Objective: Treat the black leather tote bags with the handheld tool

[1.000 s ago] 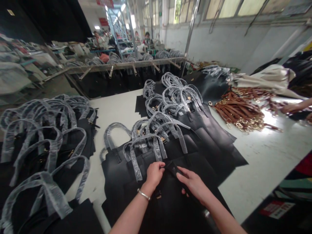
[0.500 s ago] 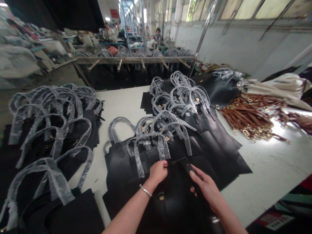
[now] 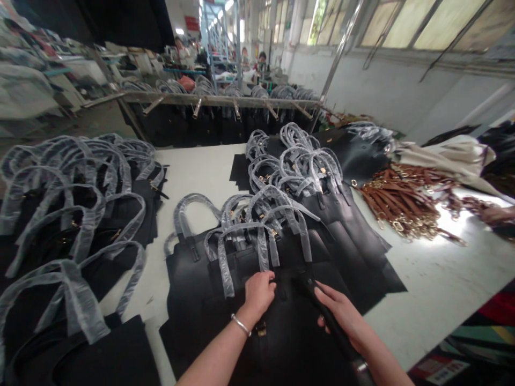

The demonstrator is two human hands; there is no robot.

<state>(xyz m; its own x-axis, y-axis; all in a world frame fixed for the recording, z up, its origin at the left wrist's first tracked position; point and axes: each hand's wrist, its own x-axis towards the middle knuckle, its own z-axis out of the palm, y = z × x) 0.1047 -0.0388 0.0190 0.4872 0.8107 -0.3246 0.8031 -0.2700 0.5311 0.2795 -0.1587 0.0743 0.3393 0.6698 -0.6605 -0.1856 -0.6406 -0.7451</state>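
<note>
A black handbag (image 3: 241, 354) with a small gold clasp lies before me, its plastic-wrapped handles (image 3: 263, 252) pointing away. My left hand (image 3: 259, 295) is closed at the bag's upper edge, fingers curled; whether they pinch the edge is hidden. My right hand (image 3: 340, 311) is wrapped around a long black tool (image 3: 336, 332) with a silvery band near its lower end. The tool slants over the bag's right side, its far tip close to the top edge. Its exact kind does not show, dark against the dark bag.
More black bags with wrapped handles are piled at left (image 3: 80, 209) and beyond (image 3: 301, 166). Brown straps with gold clips (image 3: 402, 203) lie on the white table (image 3: 442, 279) at right. Behind the table stands a metal rack (image 3: 225, 98) hung with bags; people sit further back.
The view has shifted slightly. My right hand and the black tool have tilted a little, and the tool's length shows more clearly. My left hand stays at the bag's top edge.
</note>
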